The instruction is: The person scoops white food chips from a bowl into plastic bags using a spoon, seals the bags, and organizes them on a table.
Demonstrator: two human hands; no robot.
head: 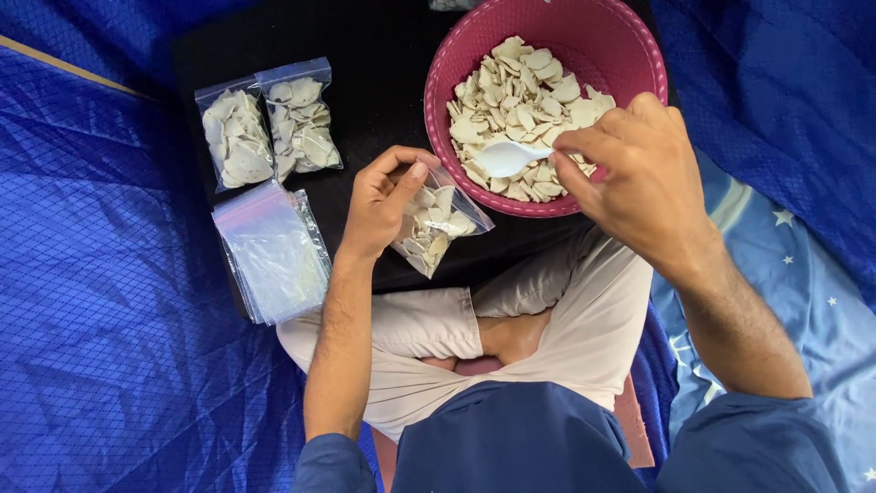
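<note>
My left hand (381,203) pinches the top of a small clear plastic bag (436,222) partly filled with pale dried slices, held over the black surface (383,82). A white plastic spoon (505,157) is gripped by my right hand (639,178), its bowl resting on the slices at the near edge of a pink round basket (630,41). The basket holds a heap of the same pale slices (520,100). The bag's mouth lies close to the basket's rim, just left of the spoon.
Two filled clear bags (269,128) lie side by side at the far left of the black surface. A stack of empty clear bags (272,251) sits below them. Blue cloth (109,301) surrounds everything; my crossed legs (547,310) are underneath.
</note>
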